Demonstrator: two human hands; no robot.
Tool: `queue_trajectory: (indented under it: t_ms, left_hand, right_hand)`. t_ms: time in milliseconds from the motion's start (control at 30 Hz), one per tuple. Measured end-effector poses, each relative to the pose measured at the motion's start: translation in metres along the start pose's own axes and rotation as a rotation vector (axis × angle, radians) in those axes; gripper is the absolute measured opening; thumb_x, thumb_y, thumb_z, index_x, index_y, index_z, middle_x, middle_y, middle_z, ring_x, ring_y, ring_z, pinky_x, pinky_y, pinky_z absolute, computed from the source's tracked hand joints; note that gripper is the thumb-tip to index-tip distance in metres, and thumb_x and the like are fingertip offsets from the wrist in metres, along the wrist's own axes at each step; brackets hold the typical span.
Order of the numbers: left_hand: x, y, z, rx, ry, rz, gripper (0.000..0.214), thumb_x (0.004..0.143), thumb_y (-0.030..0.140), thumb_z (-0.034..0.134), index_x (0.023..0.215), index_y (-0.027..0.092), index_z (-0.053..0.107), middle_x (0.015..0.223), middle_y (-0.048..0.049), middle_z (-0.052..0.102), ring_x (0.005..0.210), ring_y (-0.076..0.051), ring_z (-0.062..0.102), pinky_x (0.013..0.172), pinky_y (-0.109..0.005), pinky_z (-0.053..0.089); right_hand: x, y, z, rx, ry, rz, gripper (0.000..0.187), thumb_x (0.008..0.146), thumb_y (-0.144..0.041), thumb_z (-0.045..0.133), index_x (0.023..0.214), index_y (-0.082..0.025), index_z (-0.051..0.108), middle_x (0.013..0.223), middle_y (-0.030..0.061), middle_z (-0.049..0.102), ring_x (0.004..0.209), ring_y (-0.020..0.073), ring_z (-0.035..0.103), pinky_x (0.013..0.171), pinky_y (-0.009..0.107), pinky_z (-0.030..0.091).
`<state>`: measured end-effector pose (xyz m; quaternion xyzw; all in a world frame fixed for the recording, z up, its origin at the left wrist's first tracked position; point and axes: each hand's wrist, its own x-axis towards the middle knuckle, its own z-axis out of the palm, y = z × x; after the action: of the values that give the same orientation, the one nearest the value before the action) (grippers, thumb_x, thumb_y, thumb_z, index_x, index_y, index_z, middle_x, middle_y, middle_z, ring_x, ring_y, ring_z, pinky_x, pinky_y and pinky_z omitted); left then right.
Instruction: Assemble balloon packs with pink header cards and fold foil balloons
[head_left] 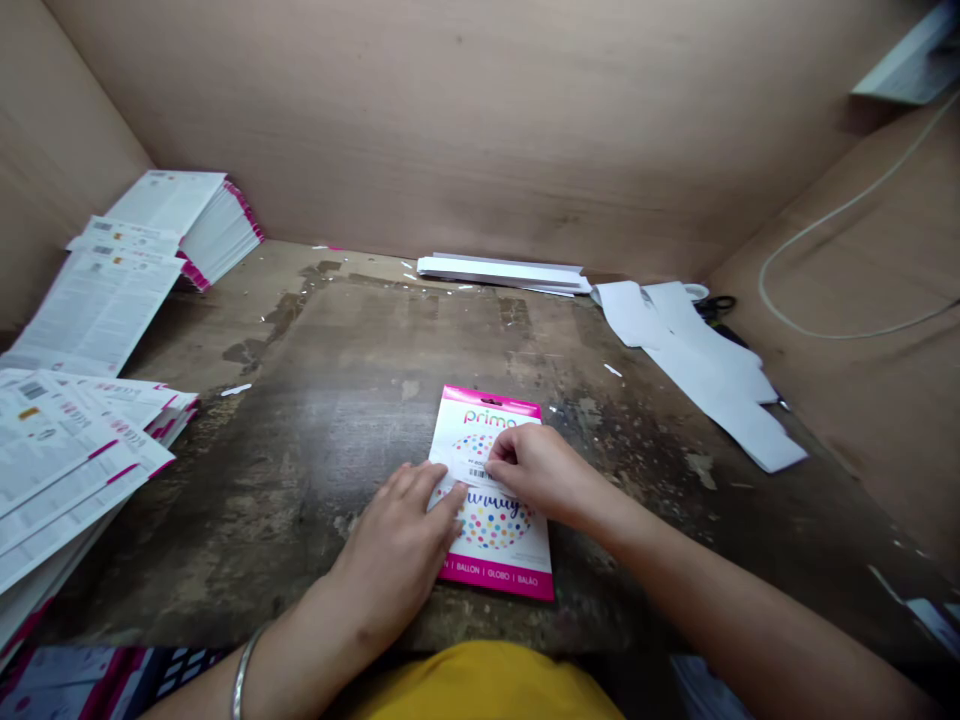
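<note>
A flat balloon packet point(499, 577), white with magenta bands and coloured dots, lies on the worktop in front of me. Across its middle is a narrow white barcode label strip point(478, 474). My left hand point(401, 535) rests at the packet's left edge, its thumb and forefinger closed at the strip's left end. From the right, my right hand point(536, 470) pinches the strip just beside the barcode, thumb against forefinger. The fingers hide part of the strip and of the packet's print.
Stacks of printed cards point(97, 300) and more packets point(75, 470) line the left side. Folded white paper strips point(502, 272) lie along the back wall. A long white label backing point(705, 380) curls at the right, near black-handled scissors point(716, 305). A white cable point(780, 250) hangs on the right wall.
</note>
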<state>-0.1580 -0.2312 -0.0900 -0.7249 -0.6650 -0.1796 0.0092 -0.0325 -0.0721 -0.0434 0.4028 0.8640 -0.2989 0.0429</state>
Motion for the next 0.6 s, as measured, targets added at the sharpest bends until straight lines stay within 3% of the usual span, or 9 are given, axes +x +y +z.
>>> queue_trajectory:
  t_ms: [233,333,500,600]
  left_hand:
    - [0.006,0.000,-0.010,-0.067,-0.103,-0.015,0.033,0.088,0.021,0.049,0.120,0.018,0.054,0.115,-0.0106,0.056,0.107,-0.026,0.050,0.099,-0.050,0.039]
    - [0.012,-0.001,-0.015,-0.082,-0.141,-0.021,0.043,0.087,0.028,0.051,0.130,0.023,0.046,0.108,-0.0084,0.057,0.100,-0.026,0.050,0.093,-0.049,0.041]
    - [0.018,0.000,-0.014,-0.056,-0.140,-0.028,0.035,0.089,0.033,0.048,0.122,0.023,0.054,0.099,-0.0082,0.056,0.094,-0.025,0.048,0.086,-0.046,0.042]
    - [0.018,0.001,-0.012,-0.043,-0.122,-0.035,0.034,0.091,0.033,0.045,0.122,0.023,0.054,0.100,-0.0090,0.056,0.095,-0.026,0.047,0.086,-0.046,0.042]
  right_hand:
    - [-0.003,0.000,0.005,-0.065,0.037,0.035,0.012,0.071,-0.025,0.062,0.060,-0.021,0.063,0.058,-0.0009,0.064,0.056,0.0125,0.056,0.048,0.021,0.032]
    - [-0.004,-0.001,0.006,-0.078,0.040,0.031,0.011,0.072,-0.026,0.062,0.062,-0.021,0.063,0.059,-0.0012,0.064,0.056,0.0124,0.056,0.048,0.021,0.031]
    - [-0.007,0.000,0.002,-0.125,0.060,0.015,0.010,0.073,-0.029,0.062,0.068,-0.021,0.061,0.067,0.0009,0.064,0.062,0.0147,0.056,0.051,0.023,0.030]
    - [-0.014,0.009,-0.004,-0.186,0.117,0.077,0.027,0.070,-0.041,0.067,0.084,-0.020,0.058,0.073,0.0044,0.064,0.064,0.0185,0.056,0.051,0.025,0.028]
